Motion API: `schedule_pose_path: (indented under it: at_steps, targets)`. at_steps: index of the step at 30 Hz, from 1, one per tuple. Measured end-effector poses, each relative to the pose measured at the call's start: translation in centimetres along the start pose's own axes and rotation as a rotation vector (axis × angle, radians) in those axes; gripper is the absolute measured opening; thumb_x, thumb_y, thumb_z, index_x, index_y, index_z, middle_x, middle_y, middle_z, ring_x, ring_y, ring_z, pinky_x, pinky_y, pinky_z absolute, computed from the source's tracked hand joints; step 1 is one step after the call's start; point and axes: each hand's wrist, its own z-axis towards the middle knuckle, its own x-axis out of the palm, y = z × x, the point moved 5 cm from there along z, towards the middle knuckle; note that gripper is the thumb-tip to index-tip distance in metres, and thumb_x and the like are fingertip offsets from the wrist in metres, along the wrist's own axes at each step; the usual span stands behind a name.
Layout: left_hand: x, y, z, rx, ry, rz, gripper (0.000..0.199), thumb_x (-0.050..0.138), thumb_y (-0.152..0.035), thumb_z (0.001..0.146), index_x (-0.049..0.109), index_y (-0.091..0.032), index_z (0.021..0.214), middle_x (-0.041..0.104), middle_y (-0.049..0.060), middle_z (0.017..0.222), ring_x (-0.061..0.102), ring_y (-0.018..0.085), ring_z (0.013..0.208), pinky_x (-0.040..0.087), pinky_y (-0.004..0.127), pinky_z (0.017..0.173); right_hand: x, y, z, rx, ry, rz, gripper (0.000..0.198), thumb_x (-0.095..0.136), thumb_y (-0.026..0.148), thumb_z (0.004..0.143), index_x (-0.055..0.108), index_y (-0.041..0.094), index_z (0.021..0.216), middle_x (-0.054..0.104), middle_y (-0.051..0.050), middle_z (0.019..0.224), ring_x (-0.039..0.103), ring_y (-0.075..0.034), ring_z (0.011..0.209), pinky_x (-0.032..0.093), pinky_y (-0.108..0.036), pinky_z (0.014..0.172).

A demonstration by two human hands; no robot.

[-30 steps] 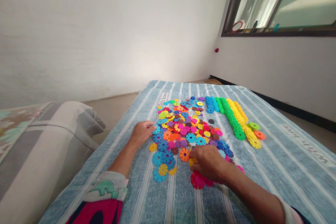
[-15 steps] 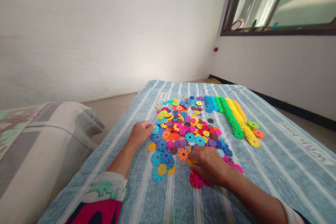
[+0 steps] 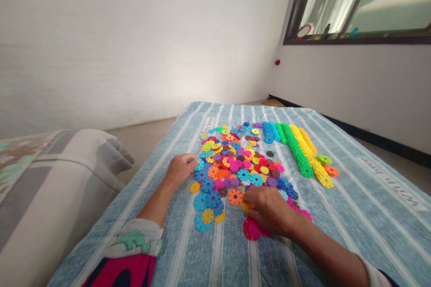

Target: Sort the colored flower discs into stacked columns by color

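Many notched plastic snowflake discs [image 3: 235,164] in mixed colours lie heaped on the striped cloth [image 3: 182,242]. At the heap's left edge, my left hand [image 3: 182,168] has its fingers closed, with the tips on a light blue snowflake disc [image 3: 199,164]. My right hand [image 3: 267,206] is over the near side of the heap, fingers curled and pinching at a yellow snowflake disc [image 3: 247,205]; its palm hides part of the pile. Just left of those fingers is an orange disc [image 3: 235,197]. Below them lie red and pink discs [image 3: 252,228].
Right of the heap lie long overlapping rows of green discs [image 3: 296,152] and yellow discs [image 3: 311,157], with shorter blue rows [image 3: 268,133] beyond. A lime disc [image 3: 324,159] and an orange-red disc [image 3: 332,170] sit beside them. Grey-striped bedding [image 3: 77,179] is at left.
Both hands stay nearly in place. The right hand's fingers have shifted very slightly; the discs look the same.
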Motion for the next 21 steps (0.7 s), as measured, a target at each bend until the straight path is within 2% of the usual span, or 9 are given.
schedule_pose_path:
  at_steps: [6,12,16,18,21]
  targets:
    - [0.1,0.1,0.0,0.002,0.005,-0.023,0.033,0.061,-0.037,0.063,0.073,-0.015,0.084,0.070,0.002,0.064,0.061,0.017,0.054,0.047,0.025,0.054,-0.1,-0.3,0.0,-0.020,-0.038,0.048,0.004,0.058,0.021,0.077,0.062,0.019,0.076,0.065,-0.002,0.083,0.057,-0.015,0.076,0.030,-0.024,0.063]
    - [-0.1,-0.1,-0.1,-0.023,0.005,-0.037,0.034,0.062,-0.038,0.061,0.073,-0.016,0.084,0.072,0.001,0.066,0.063,0.018,0.057,0.049,0.025,0.056,-0.4,-1.1,-0.2,-0.014,-0.055,0.236,0.008,0.056,0.015,0.074,0.062,0.019,0.071,0.062,0.002,0.071,0.053,-0.011,0.066,0.029,-0.021,0.059]
    - [-0.5,-0.3,0.3,-0.013,-0.002,0.016,0.034,0.060,-0.042,0.060,0.072,-0.018,0.082,0.072,0.000,0.067,0.063,0.018,0.057,0.048,0.025,0.056,-1.9,-1.6,-0.1,-0.051,-0.103,0.391,0.010,0.056,0.014,0.075,0.064,0.018,0.071,0.061,0.003,0.070,0.052,-0.009,0.064,0.031,-0.019,0.058]
    - [-0.6,-0.3,0.7,-0.012,0.004,0.057,0.031,0.060,-0.044,0.059,0.071,-0.021,0.077,0.072,-0.001,0.064,0.063,0.019,0.059,0.047,0.025,0.057,-2.9,-2.7,0.0,-0.029,-0.150,0.427,0.009,0.057,0.013,0.074,0.063,0.017,0.068,0.058,0.004,0.066,0.049,-0.008,0.061,0.030,-0.018,0.056]
    - [-0.9,-0.4,1.0,-0.064,-0.002,0.069,0.029,0.060,-0.046,0.056,0.069,-0.026,0.074,0.071,-0.006,0.060,0.064,0.019,0.060,0.046,0.025,0.059,-4.6,-5.8,-0.1,0.081,-0.229,0.421,0.009,0.059,0.012,0.072,0.061,0.016,0.064,0.053,0.006,0.060,0.046,-0.007,0.057,0.028,-0.018,0.052]
